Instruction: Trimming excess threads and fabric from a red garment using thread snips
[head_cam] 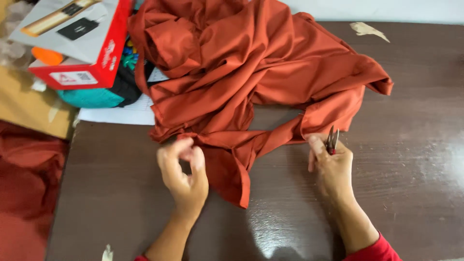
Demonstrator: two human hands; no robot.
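A rust-orange garment (241, 67) lies crumpled across the dark brown table (396, 183). My left hand (182, 171) pinches the cloth's near edge between thumb and fingers at the middle left. My right hand (331, 166) grips a small pair of thread snips (332, 140) with red handles, blades pointing up, and its thumb touches the fabric's right lower edge. A narrow strip of cloth hangs toward me between the two hands.
A red and grey cardboard box (72, 43) sits at the top left over a teal and black object (96, 96) and white paper (121, 113). More orange cloth (24, 183) lies off the table's left side. A paper scrap (369, 30) lies at the far edge.
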